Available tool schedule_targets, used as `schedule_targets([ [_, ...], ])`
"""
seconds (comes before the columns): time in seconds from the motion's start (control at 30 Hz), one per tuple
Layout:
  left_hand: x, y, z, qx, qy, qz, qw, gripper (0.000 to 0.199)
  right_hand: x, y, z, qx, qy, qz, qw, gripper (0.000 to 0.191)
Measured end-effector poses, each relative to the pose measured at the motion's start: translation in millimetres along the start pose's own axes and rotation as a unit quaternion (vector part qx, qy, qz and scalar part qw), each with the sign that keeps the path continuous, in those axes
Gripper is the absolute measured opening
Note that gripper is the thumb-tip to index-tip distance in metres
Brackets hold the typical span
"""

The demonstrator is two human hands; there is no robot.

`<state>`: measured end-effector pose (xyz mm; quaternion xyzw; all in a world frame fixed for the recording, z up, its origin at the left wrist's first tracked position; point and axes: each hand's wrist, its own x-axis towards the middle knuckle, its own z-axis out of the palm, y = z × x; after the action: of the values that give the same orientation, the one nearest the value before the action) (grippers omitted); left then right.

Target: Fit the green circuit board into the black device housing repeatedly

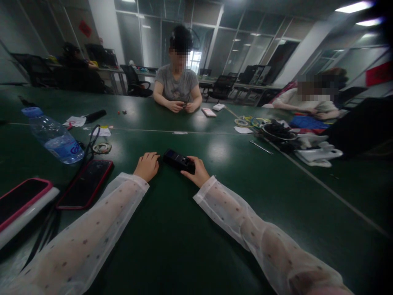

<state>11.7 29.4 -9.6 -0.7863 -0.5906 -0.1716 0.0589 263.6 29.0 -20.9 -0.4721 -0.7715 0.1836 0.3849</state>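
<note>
My right hand (198, 171) grips the near right end of a black handheld device (176, 159) with a small screen and buttons on its upper face. The device lies at a slant, on or just above the green tabletop; its exact kind is unclear. My left hand (147, 166) rests palm down on the table just left of the device, apart from it, with its fingers loosely stretched and nothing seen in them. Sheer white dotted sleeves cover both forearms.
On the left are a red-edged phone (86, 184), a pink-edged phone (26, 198) on a white block, a tilted water bottle (55, 137) and a bead bracelet (102, 148). A wrench-like tool (260, 147) and piled cables (276, 131) lie right. People sit across the table.
</note>
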Motion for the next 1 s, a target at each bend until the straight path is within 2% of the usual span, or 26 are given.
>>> schedule_targets([
  [0.3, 0.7, -2.2, 2.1, -0.002, 0.005, 0.008, 1.0, 0.035, -0.1, 2.1, -0.3, -0.003, -0.009, 0.003, 1.0, 0.061],
  [0.57, 0.7, -2.6, 0.3, -0.007, -0.014, -0.001, 1.0, 0.035, 0.6, 2.4, -0.7, -0.011, -0.008, -0.002, 1.0, 0.051],
  [1.0, -0.6, 0.2, -1.9, 0.0, -0.006, 0.003, 1.0, 0.035, 1.2, -5.6, -1.9, -0.003, -0.007, -0.001, 1.0, 0.048],
])
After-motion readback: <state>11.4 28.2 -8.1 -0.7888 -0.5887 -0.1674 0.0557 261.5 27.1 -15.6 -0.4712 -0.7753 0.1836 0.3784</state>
